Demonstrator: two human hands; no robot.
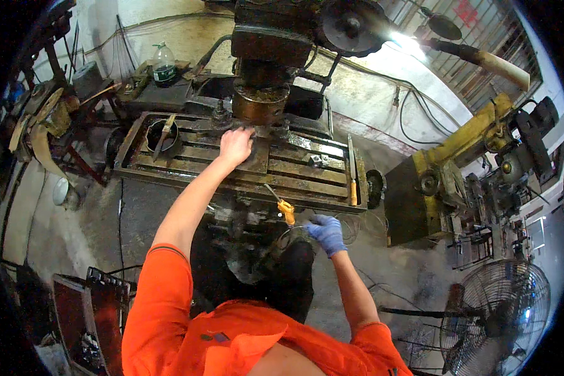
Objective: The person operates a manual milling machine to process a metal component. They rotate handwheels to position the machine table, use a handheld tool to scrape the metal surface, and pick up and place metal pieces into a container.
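My bare left hand (236,145) reaches onto the slotted metal machine table (222,180), just below the round spindle head (257,103). Its fingers are curled, and whatever lies under their tips is hidden. My right hand (327,234), in a blue-grey glove, is closed in front of the table's near edge; what it grips cannot be made out. Beside it, to the left, a yellow air blow gun (286,212) points its thin nozzle up toward the table.
A round tin (163,136) with a brush stands on the table's left. At the right lie a small metal block (318,161) and a long file (353,169) with a wooden handle. A large fan (498,316) stands at lower right; a yellow machine (413,194) is beyond.
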